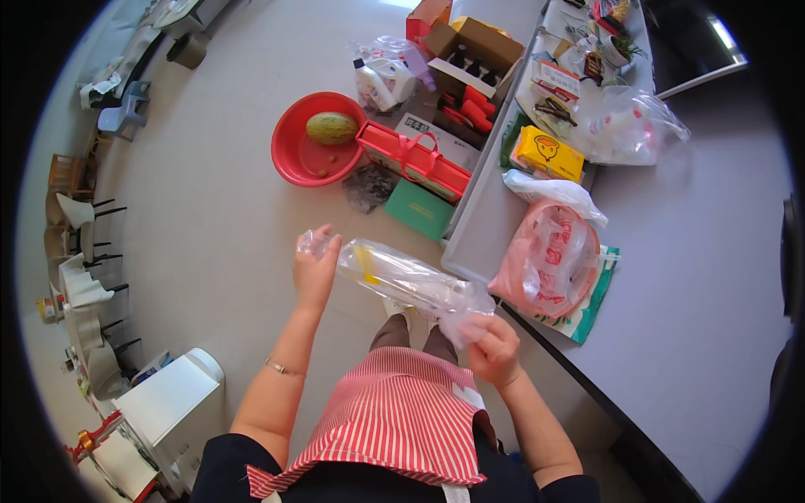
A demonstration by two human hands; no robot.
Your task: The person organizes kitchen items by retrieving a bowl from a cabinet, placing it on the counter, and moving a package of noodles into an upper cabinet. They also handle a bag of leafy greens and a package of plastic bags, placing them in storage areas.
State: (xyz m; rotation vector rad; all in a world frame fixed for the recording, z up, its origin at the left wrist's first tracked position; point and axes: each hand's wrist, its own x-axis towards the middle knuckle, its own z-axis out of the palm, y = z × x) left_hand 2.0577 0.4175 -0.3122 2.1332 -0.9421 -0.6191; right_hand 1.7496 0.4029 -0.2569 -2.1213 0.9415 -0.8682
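A clear plastic bag (409,276) with a yellow mark near one end is stretched between my hands, above the floor in front of my striped apron. My left hand (316,264) grips its left end, with the film bunched between thumb and fingers. At the other end, my right hand (494,346) is closed on the gathered, crumpled plastic. Whether the bag holds anything inside, I cannot tell. To the right of it, on the cabinet top, lies a pink plastic bag (516,251) with a white, red-printed bag in it.
Ahead on the floor stand a red basin (283,141) holding a green-yellow melon (332,128), a red gift box (412,160), a green box (418,209) and an open carton (471,47) with bottles. A yellow tissue pack (549,154) lies on the cabinet. A white cabinet (170,396) stands at lower left.
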